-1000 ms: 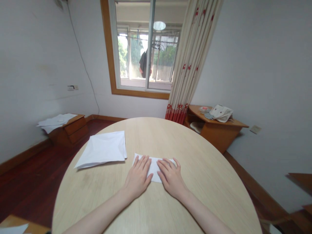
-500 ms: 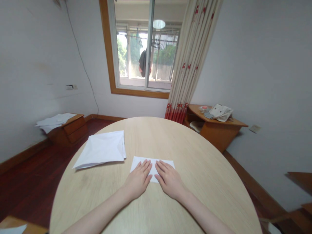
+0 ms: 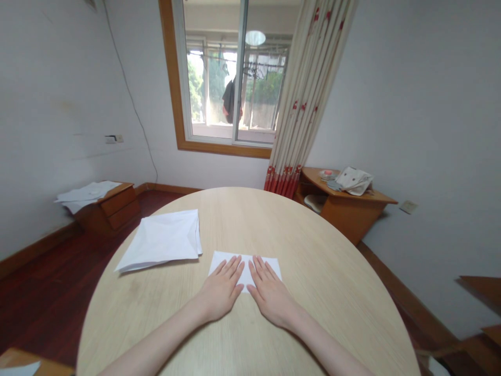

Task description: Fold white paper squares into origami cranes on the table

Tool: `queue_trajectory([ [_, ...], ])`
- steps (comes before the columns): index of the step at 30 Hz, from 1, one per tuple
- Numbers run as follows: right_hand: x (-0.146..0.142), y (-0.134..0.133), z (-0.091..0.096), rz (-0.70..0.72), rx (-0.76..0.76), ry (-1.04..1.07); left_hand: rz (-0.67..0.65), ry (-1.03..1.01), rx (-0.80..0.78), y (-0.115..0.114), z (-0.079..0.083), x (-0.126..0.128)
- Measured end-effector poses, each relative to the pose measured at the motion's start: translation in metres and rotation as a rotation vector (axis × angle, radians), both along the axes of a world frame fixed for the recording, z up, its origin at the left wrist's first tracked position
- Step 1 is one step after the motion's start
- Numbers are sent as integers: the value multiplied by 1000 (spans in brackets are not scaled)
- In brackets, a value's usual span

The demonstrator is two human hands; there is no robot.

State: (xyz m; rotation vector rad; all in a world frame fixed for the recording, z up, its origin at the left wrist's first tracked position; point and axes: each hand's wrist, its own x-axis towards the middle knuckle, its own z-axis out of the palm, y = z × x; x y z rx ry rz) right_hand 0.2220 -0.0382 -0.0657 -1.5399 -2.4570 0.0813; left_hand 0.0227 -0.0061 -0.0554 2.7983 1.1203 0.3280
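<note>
A small white sheet of paper (image 3: 246, 269) lies flat on the round wooden table (image 3: 250, 224), in front of me. My left hand (image 3: 222, 288) rests palm down on its left half, fingers stretched out. On the right half lies my right hand (image 3: 271, 292), also flat with the fingers a little spread. A narrow strip of paper shows between the two hands; much of the rest is hidden under them. Neither hand grips anything.
Larger folded white paper (image 3: 164, 237) lies at the table's left. Behind it stands a low cabinet (image 3: 121, 201) with papers on top. A corner desk (image 3: 352, 201) holding a cloth bag (image 3: 354, 180) is beyond the table's right edge, beside the curtain (image 3: 299, 120).
My right hand's fingers have shifted slightly and point more straight ahead. My left hand stays nearly in place, and the paper has hardly moved.
</note>
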Motion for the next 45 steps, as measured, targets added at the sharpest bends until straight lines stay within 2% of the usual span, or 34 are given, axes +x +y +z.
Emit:
queue_trajectory([
  [6,2,-1,9,21,-27,-2,-26,-36,-20,8,4,-5],
  [13,6,-1,32,-22,-220,-31,-24,1,-113,14,8,-11],
  [18,16,3,27,-24,-256,-36,-49,4,-139,19,3,-19],
  [23,31,7,19,-46,-211,-23,-80,22,-150,24,4,-32],
  [32,50,8,32,-163,-340,-45,-28,121,-228,30,15,-44],
  [39,72,10,32,-198,-284,-11,-84,115,-226,41,9,-63],
  [45,65,8,59,-298,-554,-93,-34,202,-345,39,23,-60],
])
